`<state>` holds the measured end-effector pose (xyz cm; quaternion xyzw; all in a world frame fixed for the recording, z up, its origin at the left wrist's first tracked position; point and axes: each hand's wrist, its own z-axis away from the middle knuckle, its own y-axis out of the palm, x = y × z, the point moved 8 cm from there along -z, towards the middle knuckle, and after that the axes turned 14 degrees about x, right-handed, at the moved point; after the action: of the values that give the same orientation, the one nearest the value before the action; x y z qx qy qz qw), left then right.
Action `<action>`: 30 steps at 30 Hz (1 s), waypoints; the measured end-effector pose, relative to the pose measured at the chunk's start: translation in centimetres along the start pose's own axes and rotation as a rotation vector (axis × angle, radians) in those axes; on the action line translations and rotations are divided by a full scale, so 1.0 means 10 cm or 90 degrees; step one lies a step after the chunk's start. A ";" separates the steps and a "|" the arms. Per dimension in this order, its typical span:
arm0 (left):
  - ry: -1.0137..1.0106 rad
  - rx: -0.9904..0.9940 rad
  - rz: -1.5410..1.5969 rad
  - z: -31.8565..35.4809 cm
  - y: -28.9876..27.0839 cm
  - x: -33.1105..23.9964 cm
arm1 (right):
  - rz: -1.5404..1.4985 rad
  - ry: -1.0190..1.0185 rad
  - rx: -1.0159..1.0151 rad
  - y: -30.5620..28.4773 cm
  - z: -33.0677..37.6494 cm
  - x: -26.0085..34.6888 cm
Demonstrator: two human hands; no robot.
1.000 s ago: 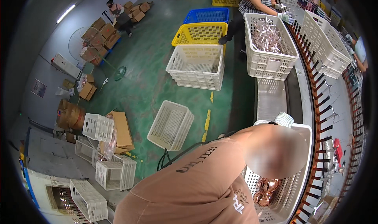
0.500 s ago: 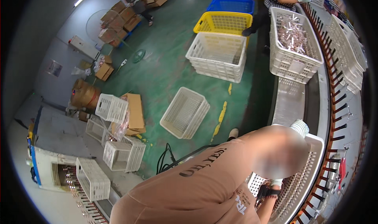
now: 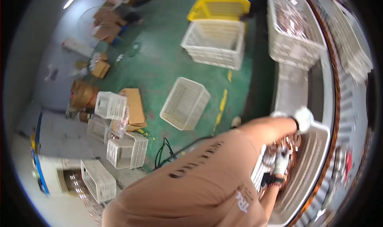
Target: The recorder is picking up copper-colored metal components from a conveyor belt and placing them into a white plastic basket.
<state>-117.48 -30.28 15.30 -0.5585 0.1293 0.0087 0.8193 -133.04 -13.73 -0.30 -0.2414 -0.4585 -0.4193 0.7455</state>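
Observation:
My left hand point(image 3: 304, 119), in a white glove with a dark wristband, is at the far end of a white plastic crate point(image 3: 321, 147), by its rim. Its fingers are smeared by motion. My right hand point(image 3: 281, 163), also white-gloved with a black wrist strap, reaches down into the crate. It touches shiny copper-coloured metal pieces point(image 3: 294, 144) that look like bent tubes. Blur hides whether its fingers are closed on any of them.
Beyond the crate runs a curved conveyor point(image 3: 333, 147). A white crate heaped with copper pieces point(image 3: 293, 21) stands farther along it. Stacked white crates point(image 3: 215, 43) and a single crate stack point(image 3: 185, 103) stand on the green floor. A person point(image 3: 119, 5) is near cardboard boxes.
The view has tilted, so the surroundings sit higher in the picture. My right hand has moved farther along the crate toward my left hand. Copper pieces now show between my arms.

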 end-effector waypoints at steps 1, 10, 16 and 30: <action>-0.074 0.010 0.040 0.09 -0.09 -0.03 | 0.172 0.082 -0.033 -0.06 0.19 0.12; 0.107 0.031 0.090 0.41 -0.57 0.18 | 0.182 0.027 -0.187 -0.17 1.71 1.74; 0.153 0.010 0.067 0.52 -0.51 0.07 | 0.181 0.061 -0.439 0.10 3.27 1.38; 0.772 0.528 -0.643 1.56 1.47 -1.16 | 0.398 0.246 -0.881 1.40 3.61 0.67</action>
<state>-127.83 -8.92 9.78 -0.1160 0.2719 -0.6982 0.6521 -137.06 17.86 22.72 -0.6917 0.1342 -0.4147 0.5757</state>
